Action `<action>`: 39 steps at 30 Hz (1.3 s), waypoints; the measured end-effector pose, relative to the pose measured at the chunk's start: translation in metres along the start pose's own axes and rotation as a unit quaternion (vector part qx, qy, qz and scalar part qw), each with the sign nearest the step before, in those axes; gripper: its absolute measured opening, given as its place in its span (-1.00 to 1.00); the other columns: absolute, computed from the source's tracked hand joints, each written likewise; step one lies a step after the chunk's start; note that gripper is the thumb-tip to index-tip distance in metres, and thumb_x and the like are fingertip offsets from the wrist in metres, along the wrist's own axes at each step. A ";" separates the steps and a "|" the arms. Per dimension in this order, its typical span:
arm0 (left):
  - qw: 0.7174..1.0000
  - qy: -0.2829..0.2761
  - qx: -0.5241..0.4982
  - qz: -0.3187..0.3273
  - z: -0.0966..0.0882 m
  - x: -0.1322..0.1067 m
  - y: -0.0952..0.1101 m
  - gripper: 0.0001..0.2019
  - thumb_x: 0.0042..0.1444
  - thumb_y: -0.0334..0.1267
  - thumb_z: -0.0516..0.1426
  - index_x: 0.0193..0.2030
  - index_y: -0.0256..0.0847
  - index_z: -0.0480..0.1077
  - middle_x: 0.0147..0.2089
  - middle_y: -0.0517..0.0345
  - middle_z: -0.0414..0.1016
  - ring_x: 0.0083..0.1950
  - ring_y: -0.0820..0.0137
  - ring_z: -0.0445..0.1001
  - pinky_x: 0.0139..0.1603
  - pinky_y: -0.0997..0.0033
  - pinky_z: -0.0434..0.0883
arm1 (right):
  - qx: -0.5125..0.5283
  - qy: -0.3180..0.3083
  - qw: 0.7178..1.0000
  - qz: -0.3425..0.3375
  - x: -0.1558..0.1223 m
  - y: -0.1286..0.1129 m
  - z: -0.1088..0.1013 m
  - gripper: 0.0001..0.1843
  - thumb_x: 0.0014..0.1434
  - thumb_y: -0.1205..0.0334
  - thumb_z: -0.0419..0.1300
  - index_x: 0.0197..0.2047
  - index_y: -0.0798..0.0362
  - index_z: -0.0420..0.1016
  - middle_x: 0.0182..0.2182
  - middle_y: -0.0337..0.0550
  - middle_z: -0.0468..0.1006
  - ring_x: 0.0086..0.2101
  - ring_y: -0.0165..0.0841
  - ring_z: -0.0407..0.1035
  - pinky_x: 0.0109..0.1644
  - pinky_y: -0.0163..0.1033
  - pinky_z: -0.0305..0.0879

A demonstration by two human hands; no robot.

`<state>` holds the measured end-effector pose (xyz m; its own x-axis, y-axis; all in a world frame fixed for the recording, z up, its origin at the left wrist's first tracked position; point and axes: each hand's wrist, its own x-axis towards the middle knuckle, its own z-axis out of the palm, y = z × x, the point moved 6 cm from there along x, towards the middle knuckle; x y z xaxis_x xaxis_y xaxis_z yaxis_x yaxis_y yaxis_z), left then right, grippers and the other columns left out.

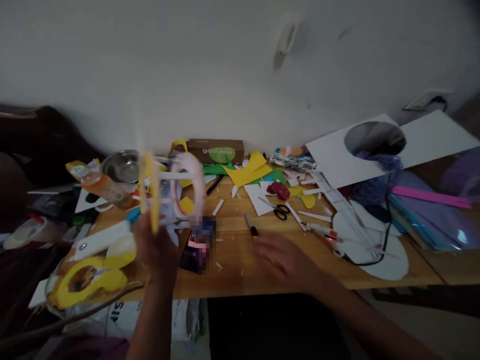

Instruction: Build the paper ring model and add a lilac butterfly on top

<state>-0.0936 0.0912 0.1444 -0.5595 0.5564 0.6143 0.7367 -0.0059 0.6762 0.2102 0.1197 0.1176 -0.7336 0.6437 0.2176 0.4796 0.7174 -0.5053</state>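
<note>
My left hand (156, 245) is closed around the lower edge of a paper craft (187, 185), held upright above the table. It has a yellow edge and a pale pink ring joined by white strips, and is blurred by motion. My right hand (279, 255) hovers low over the table's front, fingers stretched out and slightly blurred. Just beyond its fingertips lies a pen-like tool (251, 225) with a grey end and a dark part; whether they touch I cannot tell. A phone (198, 245) rests between the hands. Black-handled scissors (280, 211) lie farther right.
Paper scraps, including yellow pieces (249, 170), cover the wooden table (232, 260). At the back stands a brown box (215, 150). A bottle (105, 187) and metal bowl (122, 167) are left. A glue gun (324, 232) and white board with a hole (333, 160) are right.
</note>
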 end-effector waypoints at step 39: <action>0.957 -0.151 0.233 0.080 0.035 -0.143 -0.005 -0.38 0.25 -0.07 0.11 0.34 -0.39 0.12 0.29 -0.42 0.29 0.33 -0.06 0.27 0.28 -0.10 0.23 | -0.119 0.022 0.982 0.142 -0.107 0.063 0.073 -0.42 0.33 0.20 0.11 0.39 -0.07 0.19 0.26 -0.01 0.33 0.31 -0.04 0.08 0.30 0.13 0.19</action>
<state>-0.0043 0.0412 0.0387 -0.3416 0.7943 0.5024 0.9328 0.2214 0.2842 0.2835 0.0769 0.0012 -0.5346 0.8342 0.1351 0.7645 0.5455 -0.3434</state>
